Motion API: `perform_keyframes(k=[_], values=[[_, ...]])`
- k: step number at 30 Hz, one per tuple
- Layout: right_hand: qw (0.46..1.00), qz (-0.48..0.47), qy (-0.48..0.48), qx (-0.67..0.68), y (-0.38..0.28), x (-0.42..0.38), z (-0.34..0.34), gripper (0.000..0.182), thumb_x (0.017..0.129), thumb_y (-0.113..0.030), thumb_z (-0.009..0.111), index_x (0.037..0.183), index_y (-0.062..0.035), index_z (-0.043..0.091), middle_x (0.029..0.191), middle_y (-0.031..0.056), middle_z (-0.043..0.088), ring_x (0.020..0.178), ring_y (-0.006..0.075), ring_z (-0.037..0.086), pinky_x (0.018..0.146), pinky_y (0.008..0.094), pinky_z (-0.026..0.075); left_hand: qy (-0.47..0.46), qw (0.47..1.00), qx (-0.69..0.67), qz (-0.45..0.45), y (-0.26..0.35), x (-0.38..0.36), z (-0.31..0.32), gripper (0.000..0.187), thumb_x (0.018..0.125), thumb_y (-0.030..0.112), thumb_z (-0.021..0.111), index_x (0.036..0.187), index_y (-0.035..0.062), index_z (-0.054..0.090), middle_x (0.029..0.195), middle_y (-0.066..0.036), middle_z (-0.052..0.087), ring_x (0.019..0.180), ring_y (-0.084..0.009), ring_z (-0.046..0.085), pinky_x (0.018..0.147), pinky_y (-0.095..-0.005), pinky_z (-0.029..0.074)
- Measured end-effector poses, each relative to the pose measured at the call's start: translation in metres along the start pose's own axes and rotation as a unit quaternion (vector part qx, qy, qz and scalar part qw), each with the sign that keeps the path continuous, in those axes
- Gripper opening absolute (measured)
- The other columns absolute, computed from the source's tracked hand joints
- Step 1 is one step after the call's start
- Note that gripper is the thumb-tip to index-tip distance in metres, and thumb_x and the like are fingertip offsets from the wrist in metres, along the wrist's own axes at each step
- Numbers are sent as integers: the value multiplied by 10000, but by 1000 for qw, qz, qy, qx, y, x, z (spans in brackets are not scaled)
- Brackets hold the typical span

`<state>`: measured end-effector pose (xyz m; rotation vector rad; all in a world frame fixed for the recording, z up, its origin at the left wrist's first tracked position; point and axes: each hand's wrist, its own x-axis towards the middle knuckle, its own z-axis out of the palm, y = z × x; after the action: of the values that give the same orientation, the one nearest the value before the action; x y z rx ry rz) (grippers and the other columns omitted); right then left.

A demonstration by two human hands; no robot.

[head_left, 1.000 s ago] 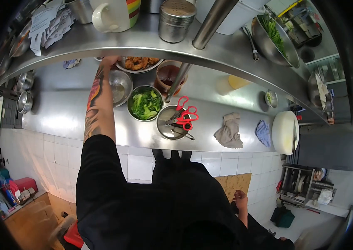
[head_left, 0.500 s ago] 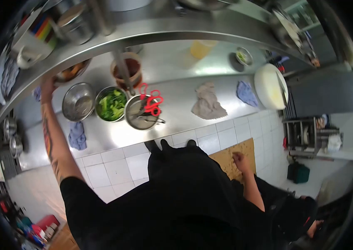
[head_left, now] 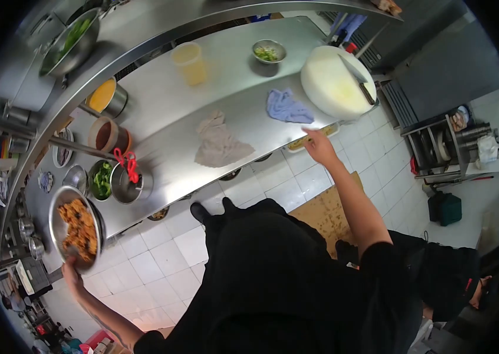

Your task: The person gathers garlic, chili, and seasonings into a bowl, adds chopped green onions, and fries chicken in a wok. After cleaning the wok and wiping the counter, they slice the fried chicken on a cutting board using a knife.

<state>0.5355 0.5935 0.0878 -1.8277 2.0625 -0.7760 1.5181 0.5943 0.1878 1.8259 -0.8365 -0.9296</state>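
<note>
My left hand (head_left: 71, 272) grips the rim of a metal mixing bowl (head_left: 56, 215) at the left, off the counter's front edge. Orange-brown food in chunks (head_left: 78, 227) fills much of the bowl, which tilts toward me. At the right, my right hand (head_left: 320, 147) reaches out with fingers apart and holds nothing. Below the counter edge, beside that hand, shows a shallow container (head_left: 297, 143) with yellowish contents. A blue cloth (head_left: 288, 106) lies on the counter just beyond.
On the steel counter (head_left: 161, 106) stand a pot with red-handled tools (head_left: 131, 183), a bowl of greens (head_left: 102, 180), a brown tub (head_left: 108, 134), a grey cloth (head_left: 220, 141) and a plastic tub (head_left: 189, 64). A knife (head_left: 358, 76) rests on a round white board (head_left: 326, 76). Another person (head_left: 450, 277) is at lower right.
My left hand has brought the food bowl from under the shelf toward me, past the counter edge. My right hand has stretched forward to the counter. The view has shifted right.
</note>
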Motion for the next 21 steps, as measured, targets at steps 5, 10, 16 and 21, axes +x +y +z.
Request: perform_keyframes(k=[5,10,16,21], values=[[989,132,-35,-51,17,113,35,627,822,-321,703,1387,-130,508,1278,252,507,1094,411,588,927,467,508,-28,998,20,-56,67,-141,158,310,762,106,649,1023,-60,619,934,-127,675,901,-246,668,823,-342,537],[985,134,-74,-80,-27,171,120,700,818,-339,699,1411,-41,472,1150,192,630,1151,342,572,921,478,509,-147,986,50,-61,75,-158,313,289,787,141,664,1022,-27,668,903,-89,698,810,-180,646,754,-301,499],[916,73,-120,376,6,196,15,488,939,-211,642,1384,-54,520,1112,97,695,881,160,677,793,295,545,-292,956,17,-14,91,-174,549,277,798,128,653,1016,-37,703,891,-85,714,790,-176,648,734,-300,497],[974,59,218,-7,168,151,-140,308,860,-143,685,1160,-72,683,1074,142,679,952,306,664,834,385,536,-313,949,-7,-47,64,-210,684,286,796,110,650,1025,-57,690,888,-99,713,814,-189,670,725,-306,517]])
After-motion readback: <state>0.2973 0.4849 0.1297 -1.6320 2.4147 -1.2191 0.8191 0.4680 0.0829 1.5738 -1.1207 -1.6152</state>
